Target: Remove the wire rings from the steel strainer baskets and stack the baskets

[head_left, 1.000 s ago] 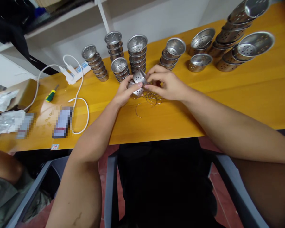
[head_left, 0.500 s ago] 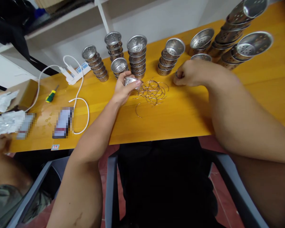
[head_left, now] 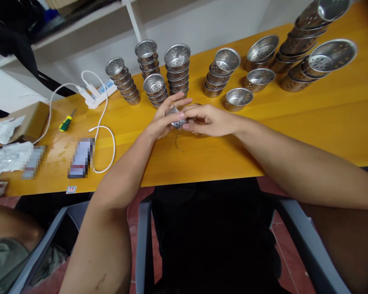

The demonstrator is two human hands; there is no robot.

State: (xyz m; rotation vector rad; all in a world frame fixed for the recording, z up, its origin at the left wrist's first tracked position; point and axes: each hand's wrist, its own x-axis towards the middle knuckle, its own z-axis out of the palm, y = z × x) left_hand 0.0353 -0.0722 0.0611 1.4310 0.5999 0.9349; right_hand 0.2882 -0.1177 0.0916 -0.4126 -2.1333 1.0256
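A small perforated metal cup (head_left: 177,118) is held between my two hands over the front middle of the table. My left hand (head_left: 164,120) grips it from the left, with some fingers stretched above it. From the right, my right hand (head_left: 207,119) closes its fingertips on the same cup. Thin curved wires lie beneath my right hand, mostly hidden; one curved wire (head_left: 177,143) shows below the hands. A single perforated cup (head_left: 238,99) stands just beyond my right hand, with another cup (head_left: 259,80) behind it.
Stacked metal cups (head_left: 178,67) line the back, with tall leaning stacks (head_left: 297,53) at the right. Further left are a power strip (head_left: 101,94) with white cables, a screwdriver (head_left: 66,122) and a phone (head_left: 81,158). Another person's arm (head_left: 12,216) is at the far left.
My right hand has come left from beside the single cup to the cup in my left hand. That cup on the table is now uncovered. The other person's hand has shifted left.
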